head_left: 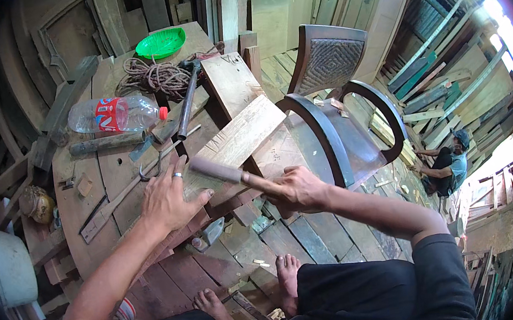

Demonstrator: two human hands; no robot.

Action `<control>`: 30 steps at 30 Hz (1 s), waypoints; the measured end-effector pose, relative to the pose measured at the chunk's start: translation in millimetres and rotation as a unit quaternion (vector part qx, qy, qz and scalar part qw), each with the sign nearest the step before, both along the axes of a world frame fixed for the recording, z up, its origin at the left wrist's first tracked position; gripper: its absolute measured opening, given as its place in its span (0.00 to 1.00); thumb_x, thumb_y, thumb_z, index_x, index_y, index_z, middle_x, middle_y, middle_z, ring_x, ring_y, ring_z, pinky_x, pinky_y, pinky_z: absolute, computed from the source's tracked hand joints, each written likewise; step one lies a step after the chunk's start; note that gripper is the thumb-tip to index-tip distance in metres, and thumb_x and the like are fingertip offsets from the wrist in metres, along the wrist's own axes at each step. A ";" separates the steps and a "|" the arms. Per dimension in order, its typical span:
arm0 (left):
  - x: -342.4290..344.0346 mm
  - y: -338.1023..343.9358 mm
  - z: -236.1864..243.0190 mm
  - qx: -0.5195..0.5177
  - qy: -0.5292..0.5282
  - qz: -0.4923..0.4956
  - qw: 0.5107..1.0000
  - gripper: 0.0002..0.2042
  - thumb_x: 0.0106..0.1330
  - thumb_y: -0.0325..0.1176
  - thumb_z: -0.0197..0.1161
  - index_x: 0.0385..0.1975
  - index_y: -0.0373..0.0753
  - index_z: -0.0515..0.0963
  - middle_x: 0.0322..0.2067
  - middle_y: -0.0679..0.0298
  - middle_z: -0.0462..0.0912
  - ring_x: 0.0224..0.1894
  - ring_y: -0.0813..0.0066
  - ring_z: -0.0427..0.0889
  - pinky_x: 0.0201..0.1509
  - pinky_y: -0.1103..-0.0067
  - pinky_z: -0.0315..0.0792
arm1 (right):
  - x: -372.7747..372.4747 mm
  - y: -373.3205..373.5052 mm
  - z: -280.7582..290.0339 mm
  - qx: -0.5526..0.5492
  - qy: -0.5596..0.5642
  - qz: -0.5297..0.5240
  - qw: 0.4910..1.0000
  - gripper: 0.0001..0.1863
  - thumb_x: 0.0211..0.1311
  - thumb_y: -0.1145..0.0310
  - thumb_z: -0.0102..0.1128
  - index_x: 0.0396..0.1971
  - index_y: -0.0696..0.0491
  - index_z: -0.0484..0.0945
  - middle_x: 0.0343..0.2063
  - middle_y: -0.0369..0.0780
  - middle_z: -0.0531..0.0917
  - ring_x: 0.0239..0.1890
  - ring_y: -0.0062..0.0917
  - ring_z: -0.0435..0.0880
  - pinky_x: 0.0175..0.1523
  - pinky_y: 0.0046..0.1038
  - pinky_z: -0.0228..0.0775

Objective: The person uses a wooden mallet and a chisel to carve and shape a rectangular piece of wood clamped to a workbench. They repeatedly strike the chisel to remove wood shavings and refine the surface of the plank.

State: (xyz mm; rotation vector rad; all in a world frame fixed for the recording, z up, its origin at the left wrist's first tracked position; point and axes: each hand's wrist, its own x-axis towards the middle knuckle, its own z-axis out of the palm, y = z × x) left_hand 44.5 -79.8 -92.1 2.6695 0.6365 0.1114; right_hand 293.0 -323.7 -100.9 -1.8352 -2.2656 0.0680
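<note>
My left hand, with a ring, lies with fingers spread at the lower-left end of a pale wooden board, pressing on or beside it. My right hand grips the wooden handle of a tool, whose long grey-brown end is blurred over the board. The board rests on darker wood pieces. Left of my hands lie a thin hooked metal tool and a long flat wooden tool. Beyond them is a dark hammer-like tool.
A round wooden table carries a plastic bottle, coiled rope and a green leaf-shaped dish. A chair stands right. Another person squats among stacked timber at far right. A white bucket is left, my feet below.
</note>
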 end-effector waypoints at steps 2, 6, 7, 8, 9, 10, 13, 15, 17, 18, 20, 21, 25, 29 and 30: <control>-1.3 0.1 0.8 -0.001 -0.008 -0.001 1.000 0.50 0.62 0.60 0.67 0.75 0.27 0.60 0.66 0.38 0.73 0.62 0.42 0.80 0.68 0.54 0.69 | 29.8 5.3 2.7 0.030 -0.085 0.006 0.996 0.37 0.76 0.56 0.57 0.81 0.32 0.54 0.18 0.35 0.80 0.16 0.31 0.79 0.29 0.38 0.77; 3.9 1.5 -0.6 -0.007 0.009 0.005 1.000 0.50 0.63 0.61 0.67 0.74 0.27 0.60 0.68 0.37 0.71 0.63 0.41 0.79 0.66 0.53 0.73 | 53.7 20.8 14.5 0.041 -0.069 -0.284 0.955 0.39 0.70 0.59 0.65 0.79 0.37 0.60 0.19 0.36 0.82 0.14 0.32 0.79 0.17 0.35 0.67; 4.6 0.8 -0.4 -0.017 0.009 0.001 1.000 0.50 0.63 0.61 0.67 0.75 0.27 0.60 0.68 0.37 0.71 0.64 0.41 0.79 0.67 0.53 0.73 | 47.8 13.2 10.3 0.014 -0.051 -0.272 0.961 0.38 0.70 0.58 0.64 0.78 0.38 0.62 0.19 0.37 0.82 0.15 0.33 0.80 0.19 0.38 0.69; 2.8 0.3 1.6 -0.025 0.011 0.001 1.000 0.50 0.63 0.61 0.67 0.75 0.27 0.59 0.68 0.37 0.71 0.64 0.41 0.79 0.67 0.53 0.72 | 36.9 10.1 2.6 0.045 -0.007 -0.186 0.981 0.42 0.73 0.58 0.60 0.81 0.32 0.50 0.17 0.39 0.81 0.13 0.32 0.78 0.18 0.35 0.69; 1.8 0.1 0.7 -0.024 0.010 0.000 1.000 0.50 0.63 0.61 0.67 0.75 0.27 0.59 0.68 0.37 0.71 0.64 0.41 0.79 0.67 0.53 0.72 | 25.3 3.8 -9.0 0.041 -0.018 -0.116 0.992 0.42 0.72 0.56 0.62 0.81 0.31 0.52 0.16 0.39 0.81 0.13 0.32 0.78 0.19 0.34 0.70; 0.9 -0.2 -1.0 -0.017 -0.001 0.000 1.000 0.50 0.63 0.61 0.67 0.75 0.28 0.59 0.68 0.38 0.72 0.64 0.40 0.79 0.67 0.53 0.72 | 19.5 0.3 -17.7 0.036 -0.029 -0.045 0.998 0.42 0.71 0.54 0.64 0.81 0.31 0.53 0.16 0.38 0.81 0.13 0.31 0.78 0.21 0.33 0.71; -0.7 1.4 -1.0 -0.025 0.005 0.005 1.000 0.50 0.63 0.61 0.67 0.76 0.30 0.58 0.69 0.38 0.71 0.64 0.40 0.79 0.67 0.53 0.72 | 42.6 4.3 -1.7 0.078 -0.073 -0.011 0.994 0.40 0.72 0.53 0.63 0.80 0.31 0.56 0.15 0.38 0.80 0.13 0.31 0.77 0.22 0.31 0.71; 3.4 -0.3 7.6 -0.028 0.014 0.009 0.999 0.52 0.62 0.64 0.67 0.75 0.26 0.58 0.65 0.35 0.74 0.65 0.38 0.77 0.69 0.55 0.71 | 57.3 7.9 4.8 0.068 -0.052 -0.188 0.978 0.37 0.74 0.54 0.60 0.80 0.34 0.58 0.17 0.39 0.82 0.15 0.34 0.79 0.21 0.37 0.71; 5.0 0.8 5.7 -0.027 0.014 0.002 1.000 0.53 0.62 0.64 0.67 0.75 0.26 0.57 0.66 0.35 0.73 0.65 0.38 0.77 0.69 0.55 0.71 | 54.5 8.3 1.2 0.053 -0.017 -0.271 0.961 0.40 0.73 0.58 0.60 0.81 0.34 0.54 0.18 0.40 0.82 0.15 0.36 0.81 0.21 0.40 0.72; 3.5 1.2 3.3 -0.027 0.019 -0.002 0.999 0.53 0.63 0.63 0.66 0.76 0.26 0.57 0.66 0.35 0.73 0.65 0.38 0.78 0.69 0.55 0.71 | 36.8 7.8 -5.5 0.049 0.012 -0.263 0.963 0.43 0.72 0.60 0.60 0.82 0.34 0.50 0.18 0.41 0.81 0.15 0.38 0.81 0.21 0.42 0.72; 0.9 1.1 -1.0 -0.017 0.011 -0.005 1.000 0.53 0.63 0.64 0.66 0.76 0.27 0.56 0.67 0.35 0.72 0.64 0.37 0.78 0.68 0.55 0.72 | 4.7 -3.6 -16.4 -0.013 -0.036 -0.153 0.988 0.46 0.70 0.62 0.62 0.83 0.30 0.46 0.18 0.38 0.80 0.18 0.34 0.82 0.29 0.41 0.77; -1.3 2.6 -1.0 -0.009 0.006 -0.009 1.000 0.53 0.63 0.64 0.66 0.76 0.27 0.56 0.67 0.35 0.72 0.64 0.37 0.78 0.68 0.54 0.72 | -5.9 -2.5 -10.1 -0.020 -0.037 -0.083 0.996 0.47 0.69 0.63 0.62 0.83 0.28 0.46 0.19 0.36 0.80 0.20 0.31 0.82 0.35 0.39 0.77; 3.6 0.9 4.2 -0.030 -0.007 -0.005 1.000 0.53 0.63 0.63 0.66 0.77 0.28 0.54 0.68 0.35 0.70 0.65 0.36 0.77 0.69 0.54 0.72 | 26.0 3.3 10.7 0.042 -0.058 -0.126 0.989 0.40 0.74 0.59 0.58 0.81 0.33 0.52 0.18 0.35 0.80 0.18 0.27 0.81 0.31 0.36 0.75; 3.8 1.0 -1.4 -0.017 0.000 -0.002 1.000 0.53 0.63 0.63 0.67 0.78 0.30 0.54 0.70 0.35 0.68 0.66 0.37 0.76 0.69 0.54 0.71 | 22.3 3.3 -7.5 0.040 -0.017 -0.239 0.970 0.42 0.69 0.59 0.62 0.80 0.35 0.54 0.18 0.39 0.83 0.16 0.34 0.82 0.23 0.38 0.74; 4.3 0.4 -4.9 -0.013 -0.003 -0.002 1.000 0.53 0.63 0.63 0.67 0.78 0.30 0.54 0.70 0.35 0.68 0.66 0.37 0.76 0.69 0.54 0.71 | 12.3 -3.9 -21.3 -0.020 0.011 -0.220 0.975 0.44 0.69 0.60 0.62 0.81 0.34 0.52 0.20 0.39 0.84 0.18 0.34 0.83 0.27 0.38 0.77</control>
